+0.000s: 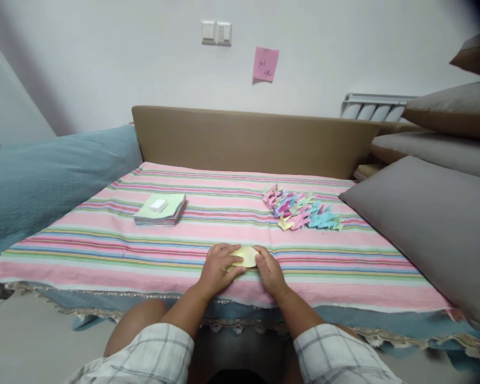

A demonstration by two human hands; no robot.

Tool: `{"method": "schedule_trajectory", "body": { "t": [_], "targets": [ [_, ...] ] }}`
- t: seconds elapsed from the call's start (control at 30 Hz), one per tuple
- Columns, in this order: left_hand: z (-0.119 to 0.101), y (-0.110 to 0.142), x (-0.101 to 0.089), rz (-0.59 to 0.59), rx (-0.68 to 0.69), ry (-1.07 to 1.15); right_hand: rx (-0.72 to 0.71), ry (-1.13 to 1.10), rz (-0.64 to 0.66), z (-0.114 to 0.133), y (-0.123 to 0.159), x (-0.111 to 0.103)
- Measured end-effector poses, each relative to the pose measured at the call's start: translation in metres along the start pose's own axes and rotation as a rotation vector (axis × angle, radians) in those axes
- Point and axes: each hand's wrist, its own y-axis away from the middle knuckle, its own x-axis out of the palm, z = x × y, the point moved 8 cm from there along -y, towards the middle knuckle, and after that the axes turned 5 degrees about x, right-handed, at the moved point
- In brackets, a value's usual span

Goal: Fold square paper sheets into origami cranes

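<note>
A small piece of pale yellow paper [247, 256] is between my two hands, just above or on the striped cloth near its front edge. My left hand [223, 266] grips its left side, thumb and fingers bent over it. On the right side, my right hand [269, 271] pinches the paper's edge between thumb and fingers. The paper looks folded, though my fingers hide part of its outline. Folded paper cranes [300, 209] in pink, purple, yellow, green and blue lie grouped beyond my right hand.
A stack of coloured paper sheets [160, 213] with a small white block [158, 205] on top lies at the left. Grey cushions [432, 224] border the right, a blue padded armrest [64, 170] the left. Behind the striped cloth [220, 192] rises a brown backrest [240, 140].
</note>
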Motion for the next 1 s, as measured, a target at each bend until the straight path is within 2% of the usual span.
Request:
{"method": "schedule_trajectory", "body": {
  "t": [0.13, 0.27, 0.47, 0.8, 1.0],
  "targets": [
    [0.0, -0.001, 0.001, -0.024, -0.009, 0.008, 0.058, -0.001, -0.024, -0.005, 0.0, -0.001],
    [0.001, 0.001, 0.001, -0.049, -0.001, 0.034, 0.056, 0.028, -0.024, -0.004, 0.0, 0.0],
    [0.004, 0.002, 0.002, -0.034, -0.012, 0.075, 0.081, 0.051, -0.044, -0.006, 0.001, 0.001],
    [0.019, 0.012, -0.001, -0.104, -0.103, 0.145, 0.043, 0.054, -0.049, -0.007, 0.002, 0.001],
    [0.019, 0.014, -0.003, -0.116, -0.098, 0.073, 0.026, 0.103, -0.031, -0.005, 0.003, -0.001]
  ]
}}
